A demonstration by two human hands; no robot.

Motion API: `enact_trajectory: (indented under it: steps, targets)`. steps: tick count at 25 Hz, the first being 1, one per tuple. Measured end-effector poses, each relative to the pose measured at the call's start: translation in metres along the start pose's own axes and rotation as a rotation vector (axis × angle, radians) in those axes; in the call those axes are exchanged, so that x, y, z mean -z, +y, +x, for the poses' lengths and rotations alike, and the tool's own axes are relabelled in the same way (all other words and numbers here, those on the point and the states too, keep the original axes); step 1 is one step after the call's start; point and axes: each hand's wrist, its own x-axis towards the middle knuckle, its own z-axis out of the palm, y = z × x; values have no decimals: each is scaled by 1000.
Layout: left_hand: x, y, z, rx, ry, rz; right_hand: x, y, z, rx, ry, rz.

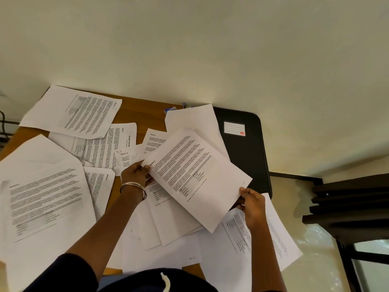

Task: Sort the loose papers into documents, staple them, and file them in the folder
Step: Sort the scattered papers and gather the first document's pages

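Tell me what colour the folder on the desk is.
Black, with a white lined label; the folder shows best in the head view.

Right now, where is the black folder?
In the head view, the black folder lies at the table's far right end against the wall, partly under loose sheets, beyond the right hand.

Bare forearms, dark navy top with a white drawstring [166, 281] hanging at the front — stack of thin metal bangles [132, 186] on the left wrist, plus a ring [245, 194] on the right hand [251, 205].
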Motion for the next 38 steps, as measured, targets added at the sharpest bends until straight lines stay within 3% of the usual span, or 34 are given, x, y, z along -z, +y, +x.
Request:
enact_trajectory:
  steps: [3, 5, 7, 10, 14, 17, 19, 22, 26, 33, 36, 38]
  targets:
    - [7, -3, 10, -7, 64, 33, 3, -9, -1, -20, -114, -370]
    - [11, -6, 16, -29, 126, 109, 0, -21, 1, 9, -14, -671]
    - [16, -9, 18, -65, 195, 267, -12, -38, 6, 195, 164, -688]
    - [20, -12, 13, -86, 237, 359, -46, -59, 23, 382, 78, -584]
    - [27, -9, 12, -93, 260, 250, -85, -57, 43, 321, 117, -1018]
    - [33, -4, 15, -73, 282, 190, -91, -67, 56, 187, 85, -812]
    - [32, -5, 16, -32, 285, 175, -81, -73, 65, 102, 11, -510]
    - [12, -11, 13, 35, 227, 186, -54, -93, 54, 180, 96, -49]
    - [-41, -18, 9, 124, 26, 152, -9, -137, 21, 637, 392, 17]
    - [-101, 1, 6, 84, -333, 218, 6, -178, -47, 1061, 369, 45]
    - [-76, 3, 13, -113, -254, 524, -10, -167, -60, 1065, 293, -44]
    - [-48, -11, 12, -251, -106, 754, -26, -143, -56, 1123, 197, -173]
